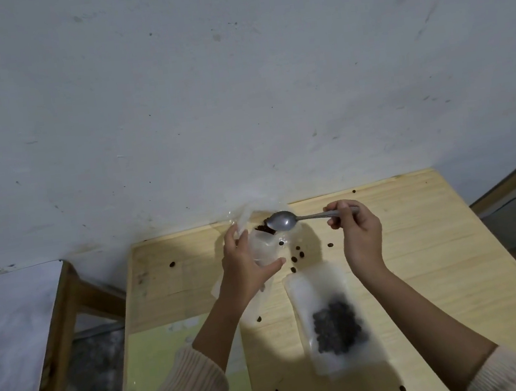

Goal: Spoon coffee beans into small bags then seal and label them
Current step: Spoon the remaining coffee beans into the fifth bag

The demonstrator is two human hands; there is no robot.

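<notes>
My left hand point(246, 261) holds a clear plastic bag point(264, 246) upright at the back of the wooden table point(418, 240), its fingers around the bag's side. Dark coffee beans point(264, 228) show at the bag's open mouth. My right hand point(357, 232) pinches the handle of a metal spoon point(282, 220), whose bowl hangs at the bag's mouth. A frosted small bag point(330, 316) partly filled with beans lies flat in front of my right forearm.
Loose beans point(299, 254) lie scattered on the table around the bags and near the front edge. A pale green sheet point(160, 363) lies at the table's front left. A wall stands right behind the table; wooden frames flank it left and right.
</notes>
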